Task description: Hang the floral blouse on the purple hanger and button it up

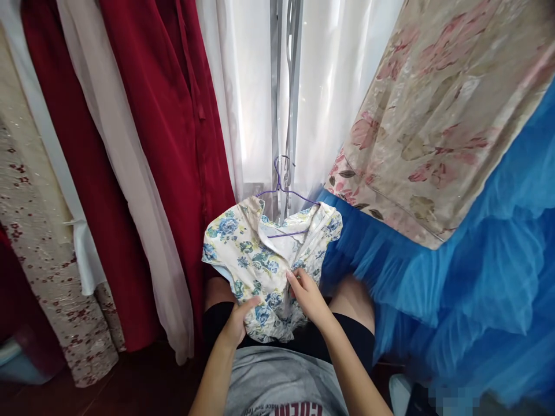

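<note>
A small white garment with blue and yellow flowers [255, 254] lies on my lap, threaded on a purple wire hanger [284, 190]. My left hand [236, 323] grips the garment's lower left part, thumb on top of the cloth. My right hand [307, 294] pinches the cloth near the front opening at the middle. The hanger's hook points up toward a white curtain [247, 98].
Dark red dresses [173, 144] and pale sheer and patterned ones [39, 231] hang at the left. A floral beige fabric [437, 115] and a blue tulle skirt [477, 271] fill the right. Dark wooden floor [143, 387] shows below left.
</note>
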A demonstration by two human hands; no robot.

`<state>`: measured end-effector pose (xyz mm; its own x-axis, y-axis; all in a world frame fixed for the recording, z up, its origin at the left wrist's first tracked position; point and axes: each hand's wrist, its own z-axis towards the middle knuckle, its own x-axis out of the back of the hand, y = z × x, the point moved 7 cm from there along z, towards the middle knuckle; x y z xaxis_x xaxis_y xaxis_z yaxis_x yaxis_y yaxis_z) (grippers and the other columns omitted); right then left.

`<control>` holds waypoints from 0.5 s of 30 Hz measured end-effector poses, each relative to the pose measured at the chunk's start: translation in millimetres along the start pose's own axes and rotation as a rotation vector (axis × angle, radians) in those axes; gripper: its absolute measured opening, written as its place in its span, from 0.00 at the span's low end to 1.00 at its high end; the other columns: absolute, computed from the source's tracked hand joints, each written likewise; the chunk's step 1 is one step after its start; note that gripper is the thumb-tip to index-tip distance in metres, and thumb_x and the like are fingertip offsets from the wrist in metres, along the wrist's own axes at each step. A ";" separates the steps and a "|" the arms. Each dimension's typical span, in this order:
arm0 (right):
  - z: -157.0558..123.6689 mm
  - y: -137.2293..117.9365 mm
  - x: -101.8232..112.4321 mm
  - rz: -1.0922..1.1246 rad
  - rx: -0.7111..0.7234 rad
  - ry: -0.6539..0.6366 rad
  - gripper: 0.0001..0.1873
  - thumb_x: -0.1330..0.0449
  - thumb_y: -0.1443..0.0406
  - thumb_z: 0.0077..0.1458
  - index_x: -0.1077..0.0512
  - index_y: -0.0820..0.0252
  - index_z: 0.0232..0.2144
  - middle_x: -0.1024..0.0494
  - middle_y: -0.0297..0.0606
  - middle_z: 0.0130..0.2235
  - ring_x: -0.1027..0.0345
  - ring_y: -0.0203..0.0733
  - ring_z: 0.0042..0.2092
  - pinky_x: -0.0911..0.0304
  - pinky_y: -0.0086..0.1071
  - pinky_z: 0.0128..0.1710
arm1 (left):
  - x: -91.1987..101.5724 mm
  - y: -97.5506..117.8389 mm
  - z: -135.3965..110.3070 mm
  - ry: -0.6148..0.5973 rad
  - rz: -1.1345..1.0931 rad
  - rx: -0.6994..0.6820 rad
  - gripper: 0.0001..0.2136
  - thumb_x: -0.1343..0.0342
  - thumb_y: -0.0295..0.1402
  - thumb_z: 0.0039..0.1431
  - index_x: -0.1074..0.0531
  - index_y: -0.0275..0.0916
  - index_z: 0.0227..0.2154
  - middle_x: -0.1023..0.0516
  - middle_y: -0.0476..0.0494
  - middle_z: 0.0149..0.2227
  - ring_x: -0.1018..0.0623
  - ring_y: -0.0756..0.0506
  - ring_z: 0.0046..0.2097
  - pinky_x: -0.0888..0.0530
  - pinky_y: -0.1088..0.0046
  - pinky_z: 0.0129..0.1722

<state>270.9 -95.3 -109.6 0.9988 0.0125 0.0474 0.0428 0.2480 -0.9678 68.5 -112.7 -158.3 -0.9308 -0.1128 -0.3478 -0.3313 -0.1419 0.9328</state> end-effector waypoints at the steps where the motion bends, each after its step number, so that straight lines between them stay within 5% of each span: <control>1: 6.6 -2.6 -1.3 -0.001 0.013 0.008 0.22 0.39 0.47 0.60 0.35 0.56 0.25 0.33 0.29 0.20 0.42 0.37 0.24 0.49 0.30 0.26 | -2.3 -5.7 0.1 -0.007 0.019 0.032 0.24 0.29 0.39 0.44 0.20 0.38 0.47 0.16 0.38 0.42 0.20 0.31 0.54 0.23 0.53 0.54; 3: 11.2 -5.2 -2.4 0.030 0.020 0.020 0.24 0.39 0.48 0.59 0.38 0.56 0.22 0.37 0.28 0.19 0.46 0.36 0.23 0.52 0.29 0.25 | -3.9 -13.8 4.3 0.022 0.066 0.039 0.22 0.31 0.32 0.41 0.21 0.36 0.43 0.16 0.39 0.39 0.18 0.33 0.49 0.22 0.55 0.50; 7: -2.4 -5.8 6.1 0.097 0.001 0.042 0.22 0.41 0.50 0.58 0.38 0.56 0.22 0.43 0.26 0.19 0.53 0.33 0.22 0.57 0.30 0.23 | 24.4 -2.0 24.8 0.344 0.138 -0.197 0.14 0.39 0.30 0.43 0.24 0.36 0.37 0.18 0.42 0.35 0.18 0.39 0.40 0.22 0.63 0.41; 11: -16.6 -9.3 15.2 0.114 -0.014 0.028 0.21 0.39 0.51 0.57 0.35 0.58 0.20 0.43 0.25 0.17 0.55 0.32 0.21 0.59 0.30 0.22 | 56.0 23.7 29.8 0.629 0.177 -0.420 0.14 0.43 0.31 0.49 0.32 0.39 0.41 0.25 0.43 0.43 0.24 0.43 0.47 0.27 0.66 0.49; 13: -20.2 -12.0 11.6 0.111 -0.013 0.004 0.21 0.38 0.51 0.57 0.34 0.59 0.20 0.41 0.26 0.16 0.53 0.32 0.20 0.58 0.30 0.23 | 49.9 31.7 19.3 0.648 0.216 -0.506 0.14 0.43 0.31 0.52 0.34 0.40 0.43 0.28 0.42 0.46 0.26 0.44 0.48 0.29 0.66 0.51; 15: -23.8 -13.5 1.7 0.105 -0.009 -0.030 0.21 0.37 0.52 0.57 0.32 0.59 0.20 0.39 0.27 0.16 0.50 0.32 0.20 0.56 0.29 0.23 | 23.7 30.7 6.7 0.514 0.277 -0.542 0.13 0.41 0.32 0.53 0.31 0.40 0.42 0.27 0.43 0.45 0.25 0.43 0.46 0.28 0.66 0.50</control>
<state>272.6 -121.7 -102.3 0.9966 0.0672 -0.0474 -0.0620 0.2350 -0.9700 35.2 -113.1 -137.3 -0.7367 -0.6348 -0.2330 0.1460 -0.4858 0.8618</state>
